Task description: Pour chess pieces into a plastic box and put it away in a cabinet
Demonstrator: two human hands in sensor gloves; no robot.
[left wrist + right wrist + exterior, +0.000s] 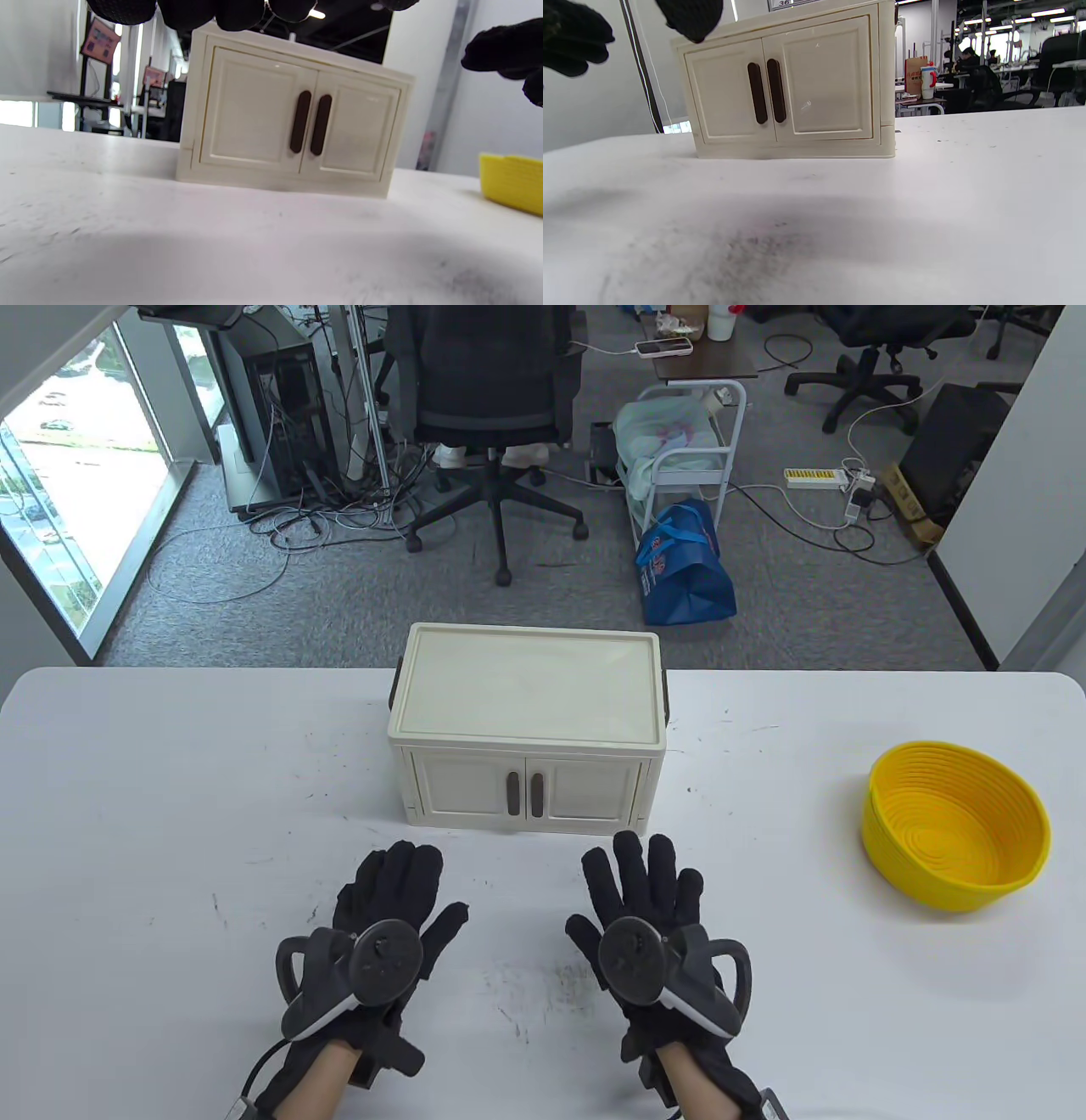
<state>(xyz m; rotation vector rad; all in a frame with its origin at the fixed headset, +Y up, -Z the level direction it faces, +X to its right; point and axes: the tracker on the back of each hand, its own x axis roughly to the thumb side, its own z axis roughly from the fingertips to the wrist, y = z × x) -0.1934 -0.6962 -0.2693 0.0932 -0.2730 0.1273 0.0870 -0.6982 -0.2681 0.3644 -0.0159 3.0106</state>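
— L hand (386, 920)? We see it flat, palm down, fingers straight, holding nothing.
— R hand (649, 920) same: fingers extended fwd, empty, beside L, not touching.

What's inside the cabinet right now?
Cannot tell: both doors of the cabinet are closed, dark handles side by side, hiding the inside. Its lid is bare. The yellow bowl looks empty.
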